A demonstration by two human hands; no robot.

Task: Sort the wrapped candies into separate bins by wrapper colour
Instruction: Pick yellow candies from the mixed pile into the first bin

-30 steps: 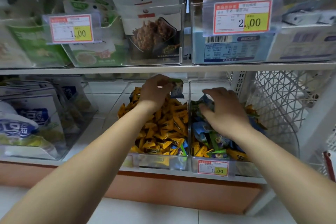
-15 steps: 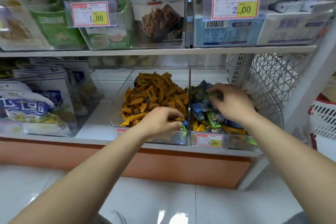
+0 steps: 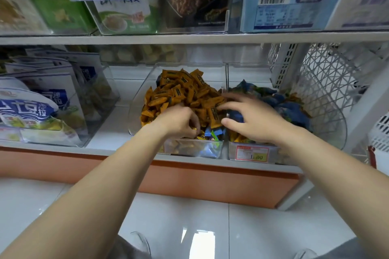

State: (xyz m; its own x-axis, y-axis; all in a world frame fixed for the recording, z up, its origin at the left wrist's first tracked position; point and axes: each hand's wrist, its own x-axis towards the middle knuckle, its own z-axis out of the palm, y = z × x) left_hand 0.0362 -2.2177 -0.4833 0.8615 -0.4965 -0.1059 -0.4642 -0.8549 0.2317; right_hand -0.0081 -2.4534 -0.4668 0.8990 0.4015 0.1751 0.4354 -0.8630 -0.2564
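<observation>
The left hand (image 3: 179,122) is curling its fingers into the orange candies (image 3: 183,94) at the front of the clear left bin (image 3: 137,109), its catch hidden, while the right hand (image 3: 252,120) is hovering splayed, gripping nothing visible, over the divider (image 3: 227,78), risking sweeping orange pieces among the blue candies (image 3: 294,109).

Bright even light, glare patch on glossy floor tiles (image 3: 202,244), motion-blurred right hand (image 3: 252,120), wide-angle bending at edges

A person's left arm (image 3: 101,185) and right arm (image 3: 328,174) run bare all the way to the left hand (image 3: 179,122) and right hand (image 3: 252,120), with grey fabric (image 3: 130,247), apparently trousers, showing at the near edge below both arms.
</observation>
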